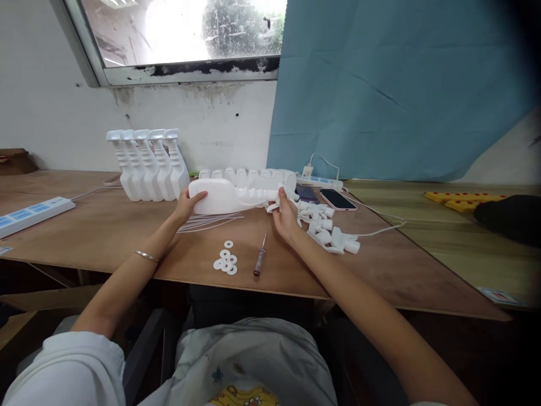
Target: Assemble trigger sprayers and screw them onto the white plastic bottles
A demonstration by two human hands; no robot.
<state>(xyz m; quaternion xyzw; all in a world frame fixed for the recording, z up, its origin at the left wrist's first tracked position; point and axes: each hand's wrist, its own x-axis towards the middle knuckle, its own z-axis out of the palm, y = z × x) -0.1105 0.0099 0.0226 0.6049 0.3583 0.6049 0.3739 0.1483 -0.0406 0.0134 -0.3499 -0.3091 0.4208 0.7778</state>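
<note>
A white spray bottle lies sideways in the air above the table, held between both hands. My left hand grips its base end, thumb on the near face. Around the trigger head at the other end close the fingers of my right hand. Below on the table are a small pile of white ring washers and a screwdriver with a clear handle. Thin white tubes lie just behind the washers. Several loose white trigger heads are heaped to the right of my right hand.
Finished-looking white spray bottles stand in a row at the back left. More white bottles lie behind the held one. A phone, cables and a power strip sit back right; another power strip is far left.
</note>
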